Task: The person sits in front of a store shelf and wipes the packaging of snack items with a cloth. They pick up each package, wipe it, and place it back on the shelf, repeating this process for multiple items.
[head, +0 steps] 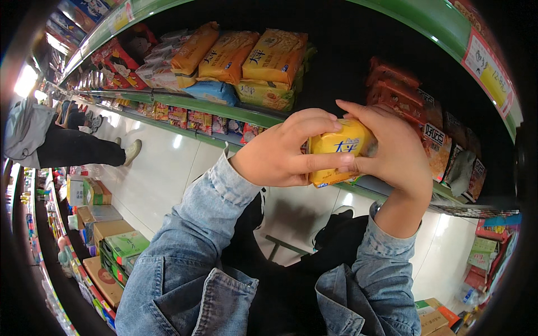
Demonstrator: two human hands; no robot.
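Between my two hands is a yellow packet of Pacific crackers (336,147), held in front of the shelf's green edge. My left hand (290,151) grips its left side, fingers spread over the wrapper. From the right, my right hand (391,147) grips the other side and covers part of it. Behind, on the shelf, stand orange cracker packets (273,54) stacked on a green packet (267,94) and a blue packet (212,90). To the right of my right hand are red-brown packets (397,94) and biscuit packets with dark labels (437,138).
A green shelf edge (399,17) with a price tag (489,71) runs overhead. Small snack bags (185,117) fill a lower shelf. At left, a person in dark trousers (80,145) stands in the aisle. Cardboard boxes (111,229) are stacked at lower left, more boxes (433,321) at lower right.
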